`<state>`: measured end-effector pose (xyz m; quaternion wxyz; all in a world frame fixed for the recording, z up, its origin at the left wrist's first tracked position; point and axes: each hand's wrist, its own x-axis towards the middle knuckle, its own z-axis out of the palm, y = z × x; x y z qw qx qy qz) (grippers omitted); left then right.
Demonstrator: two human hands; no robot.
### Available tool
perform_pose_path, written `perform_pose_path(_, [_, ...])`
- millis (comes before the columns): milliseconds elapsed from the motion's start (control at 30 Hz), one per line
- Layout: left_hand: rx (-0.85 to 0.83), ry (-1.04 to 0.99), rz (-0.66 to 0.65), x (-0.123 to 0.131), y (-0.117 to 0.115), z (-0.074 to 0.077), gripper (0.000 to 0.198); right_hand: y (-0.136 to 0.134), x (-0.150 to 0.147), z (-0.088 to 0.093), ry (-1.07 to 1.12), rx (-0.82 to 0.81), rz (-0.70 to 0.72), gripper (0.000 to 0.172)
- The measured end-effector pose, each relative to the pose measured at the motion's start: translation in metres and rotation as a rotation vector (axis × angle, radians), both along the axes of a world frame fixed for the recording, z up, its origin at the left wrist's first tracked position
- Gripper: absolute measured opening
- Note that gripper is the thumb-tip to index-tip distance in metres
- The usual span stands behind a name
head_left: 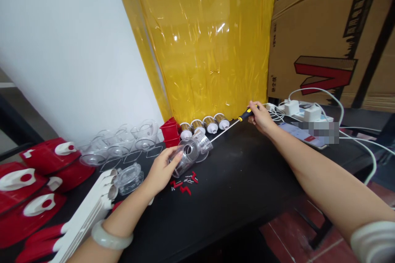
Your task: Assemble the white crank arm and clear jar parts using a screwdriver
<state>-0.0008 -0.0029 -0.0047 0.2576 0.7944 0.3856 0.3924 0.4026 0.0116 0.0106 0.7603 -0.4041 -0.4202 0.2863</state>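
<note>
While the left hand (161, 169) grips a clear housing (189, 154) lying on the black table (240, 189), the right hand (261, 117) closes around a screwdriver (234, 123) near four rollers (204, 125).

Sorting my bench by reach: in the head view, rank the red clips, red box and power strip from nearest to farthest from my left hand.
1. Red clips, just right of the left hand.
2. Red box, behind it, by the yellow sheet.
3. Power strip, far right, beyond the right hand.
</note>
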Motion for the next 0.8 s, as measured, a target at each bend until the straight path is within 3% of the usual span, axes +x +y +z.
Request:
perform_pose_path(100, [-0.005, -0.009, 0.0, 0.0, -0.0005, 0.0005, 0.05, -0.0024, 0.0006, 0.002, 0.041, 0.001, 0.113, 0.042])
perform_pose_path(200, [-0.011, -0.011, -0.003, -0.0002, -0.0005, 0.0003, 0.05, -0.0049, 0.0001, 0.0037, 0.067, 0.008, 0.183, 0.032])
perform_pose_path(433, [-0.018, -0.01, -0.016, 0.0005, -0.0001, -0.0006, 0.051, -0.0052, -0.0022, 0.0044, 0.02, 0.014, 0.052, 0.037])
perform_pose_path(533, [-0.02, -0.011, -0.015, 0.001, -0.0005, -0.0005, 0.052, -0.0067, -0.0018, 0.0049, 0.053, 0.022, 0.107, 0.042])
perform_pose_path(667, [-0.018, -0.002, -0.011, 0.0008, -0.0009, -0.0004, 0.052, -0.0071, -0.0016, 0.005, 0.078, 0.031, 0.157, 0.029])
perform_pose_path(800, [-0.008, 0.006, -0.016, 0.0005, -0.0012, -0.0009, 0.05, -0.004, -0.0012, 0.0043, -0.016, 0.023, 0.044, 0.038])
